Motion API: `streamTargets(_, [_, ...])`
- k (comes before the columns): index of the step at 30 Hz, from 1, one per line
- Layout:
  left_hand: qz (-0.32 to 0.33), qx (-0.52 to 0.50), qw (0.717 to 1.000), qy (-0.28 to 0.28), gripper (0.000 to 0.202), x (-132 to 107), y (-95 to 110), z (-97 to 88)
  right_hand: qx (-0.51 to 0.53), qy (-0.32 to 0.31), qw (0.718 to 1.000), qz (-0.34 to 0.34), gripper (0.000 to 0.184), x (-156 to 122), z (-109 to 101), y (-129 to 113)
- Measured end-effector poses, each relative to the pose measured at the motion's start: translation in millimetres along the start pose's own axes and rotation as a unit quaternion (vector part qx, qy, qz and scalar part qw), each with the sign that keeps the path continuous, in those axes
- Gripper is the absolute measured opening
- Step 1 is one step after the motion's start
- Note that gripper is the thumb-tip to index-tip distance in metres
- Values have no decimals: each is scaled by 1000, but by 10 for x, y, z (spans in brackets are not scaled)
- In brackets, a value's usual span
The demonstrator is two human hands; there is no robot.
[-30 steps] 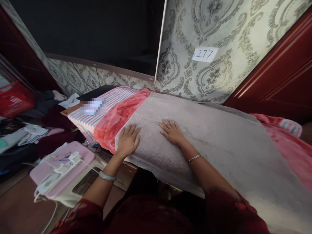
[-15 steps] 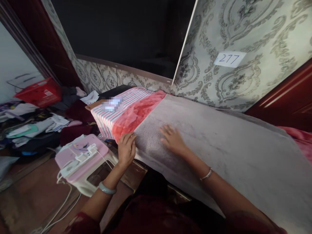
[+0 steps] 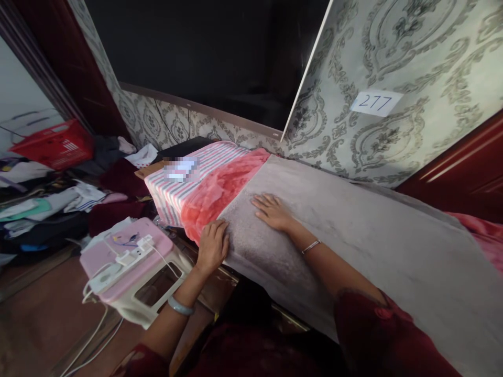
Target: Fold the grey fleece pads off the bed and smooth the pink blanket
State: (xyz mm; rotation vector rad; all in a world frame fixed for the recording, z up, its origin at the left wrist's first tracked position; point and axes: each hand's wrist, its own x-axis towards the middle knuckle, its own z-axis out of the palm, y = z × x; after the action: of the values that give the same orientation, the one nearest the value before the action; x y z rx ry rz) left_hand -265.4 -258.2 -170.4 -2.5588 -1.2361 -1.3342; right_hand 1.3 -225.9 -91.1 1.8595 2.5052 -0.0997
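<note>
A grey plush blanket (image 3: 334, 220) lies spread over a long low surface, its front side hanging down. My right hand (image 3: 273, 212) rests flat on its top with the fingers stretched out. At the blanket's front left corner, my left hand (image 3: 212, 245) has its fingers bent over the edge and closed on the fabric; the fingertips are partly hidden. Left of that edge shows a coral-red plush cloth (image 3: 220, 186), and beyond it a white cloth with pink and grey stripes (image 3: 216, 154).
A pink-topped stool (image 3: 129, 235) bearing a white power strip (image 3: 118, 269) stands at the left, its cables trailing to the floor. Behind it are heaped clothes (image 3: 58, 204) and a red basket (image 3: 58, 146). A large television (image 3: 204, 57) hangs above the covered surface.
My right hand has slid slightly up and left across the blanket. The left hand stays at the blanket's corner, appearing slightly farther right as the view shifts.
</note>
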Motion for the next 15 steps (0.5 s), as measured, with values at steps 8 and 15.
streamTargets(8, [-268,-228,933,79,42,-63,-22,-128,10,22,998,53,58,-186,-87,-343])
streamTargets(15, [-385,-325,864,15,52,32,-96,-142,55,-15,986,-155,62,-240,-6,-645])
